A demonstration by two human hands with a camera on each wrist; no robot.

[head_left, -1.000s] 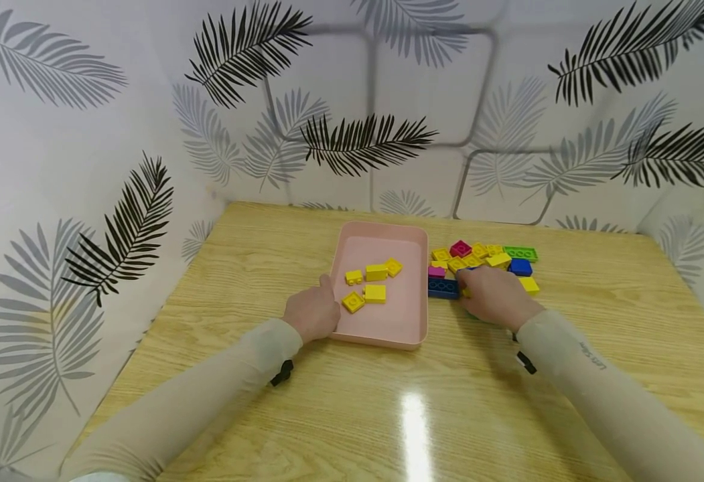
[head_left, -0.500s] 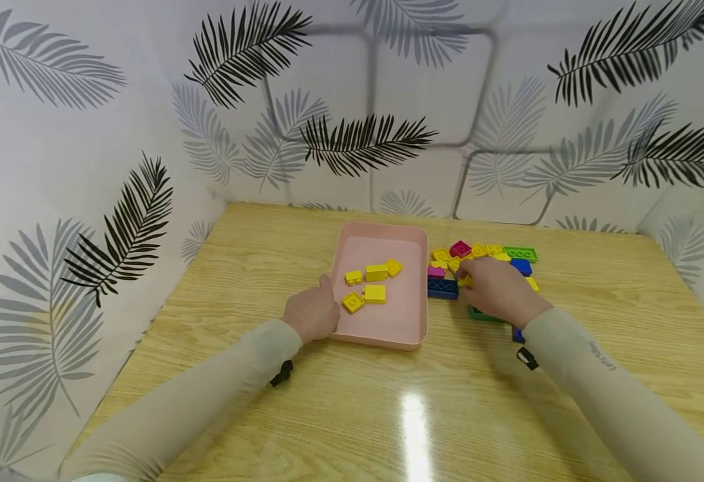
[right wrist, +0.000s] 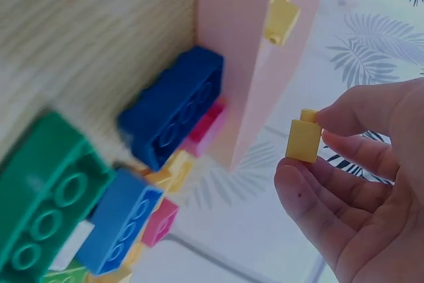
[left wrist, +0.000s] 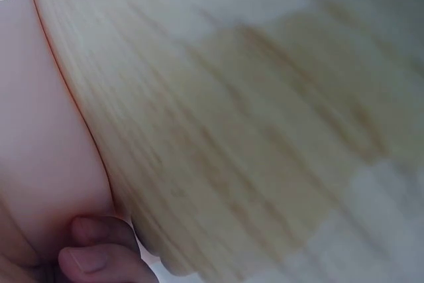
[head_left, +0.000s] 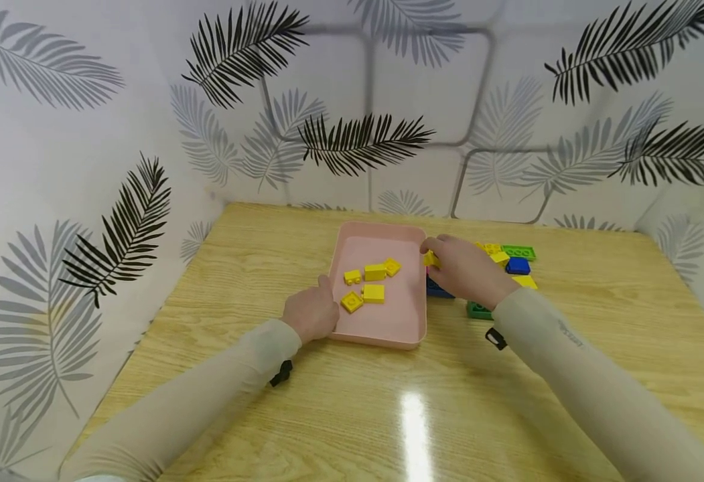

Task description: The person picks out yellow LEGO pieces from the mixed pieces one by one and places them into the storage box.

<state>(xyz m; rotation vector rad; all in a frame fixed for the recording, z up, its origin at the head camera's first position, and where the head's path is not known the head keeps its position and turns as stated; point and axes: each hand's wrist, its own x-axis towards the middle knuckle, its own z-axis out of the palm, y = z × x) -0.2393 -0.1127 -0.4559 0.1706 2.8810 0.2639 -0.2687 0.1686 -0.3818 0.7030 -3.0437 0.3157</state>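
Pinching boxy yellow brick (right wrist: 304, 142) between thumb and fingertips of right hand (head_left: 471, 269), near right rim of smooth pink tray (head_left: 390, 323), gripping its left wall with left hand (head_left: 312, 313), hollow coloured bricks (right wrist: 175, 107) beside, on wood-grained table (head_left: 508, 408).

- pink tray (head_left: 382, 327): shallow, rectangular, left side gripped by left hand (head_left: 311, 313)
- yellow bricks (head_left: 373, 294): five, loose inside
- yellow brick (right wrist: 303, 142): small, pinched in right hand (head_left: 471, 270), near tray's right rim

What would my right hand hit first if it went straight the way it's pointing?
Probably the right rim of the pink tray, though your right hand, pinching a yellow brick, might pass above it.
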